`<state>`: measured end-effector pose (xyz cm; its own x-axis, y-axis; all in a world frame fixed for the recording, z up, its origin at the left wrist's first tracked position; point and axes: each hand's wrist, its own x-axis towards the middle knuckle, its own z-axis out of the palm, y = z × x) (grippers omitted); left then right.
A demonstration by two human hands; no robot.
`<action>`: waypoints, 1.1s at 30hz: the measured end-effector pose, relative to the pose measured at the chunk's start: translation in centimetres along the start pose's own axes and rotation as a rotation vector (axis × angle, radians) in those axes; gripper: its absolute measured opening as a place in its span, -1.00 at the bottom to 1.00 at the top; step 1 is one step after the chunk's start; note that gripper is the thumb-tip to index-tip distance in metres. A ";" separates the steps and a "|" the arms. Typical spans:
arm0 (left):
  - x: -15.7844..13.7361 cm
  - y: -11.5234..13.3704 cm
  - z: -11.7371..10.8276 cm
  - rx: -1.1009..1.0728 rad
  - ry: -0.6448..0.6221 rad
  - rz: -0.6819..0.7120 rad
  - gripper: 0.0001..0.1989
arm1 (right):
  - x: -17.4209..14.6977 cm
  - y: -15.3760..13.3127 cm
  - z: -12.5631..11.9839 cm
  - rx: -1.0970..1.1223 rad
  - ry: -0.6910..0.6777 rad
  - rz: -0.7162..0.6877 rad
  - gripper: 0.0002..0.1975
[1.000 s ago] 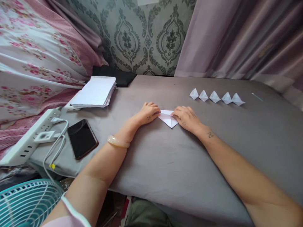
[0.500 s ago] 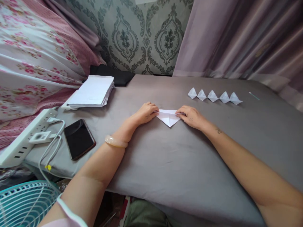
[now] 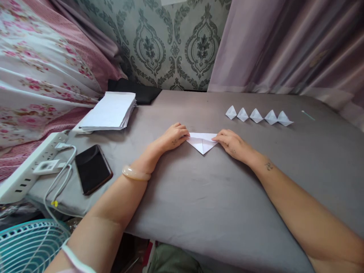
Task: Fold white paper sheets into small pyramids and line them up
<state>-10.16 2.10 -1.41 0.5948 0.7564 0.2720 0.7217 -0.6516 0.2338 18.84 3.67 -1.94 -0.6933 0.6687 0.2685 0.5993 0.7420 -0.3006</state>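
Observation:
A sheet of white paper [image 3: 202, 145], folded to a triangle with its tip toward me and a flat band along the far edge, lies on the grey cloth-covered table [image 3: 199, 197]. My left hand [image 3: 174, 136] pinches its left corner, fingers closed. At the right corner, my right hand [image 3: 231, 143] has its fingers together on the paper, the thumb and index fingertips at the band. Farther back on the right stands a row of several small folded paper boats [image 3: 256, 116], apart from my hands.
To the left lie a stack of white paper [image 3: 109, 110], a black phone [image 3: 93, 169] and a white power strip [image 3: 34, 167] with cables. A fan [image 3: 31, 246] stands below the table's left edge. A thin swab-like stick [image 3: 308, 115] rests at the far right.
My right hand has shifted slightly right and outward along the paper's edge, uncovering more of the band. The left hand stays at its corner. The view has moved a little.

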 end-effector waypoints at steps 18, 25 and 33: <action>-0.5 1.8 -1.5 0.221 -0.143 0.077 -0.64 | -0.2 -1.9 -1.6 -0.233 -0.168 0.040 -0.57; -0.7 3.1 -2.4 0.325 -0.227 0.019 -0.65 | 0.4 -4.5 -2.4 -0.348 -0.217 0.104 -0.68; -0.3 7.3 -2.3 0.444 -0.278 -0.154 -0.83 | 2.2 -8.5 -0.2 -0.524 -0.161 0.231 -0.49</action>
<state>-5.89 -3.03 2.32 0.4980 0.8672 -0.0056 0.8522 -0.4906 -0.1817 12.33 -1.13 1.40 -0.5488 0.8304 0.0958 0.8312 0.5300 0.1677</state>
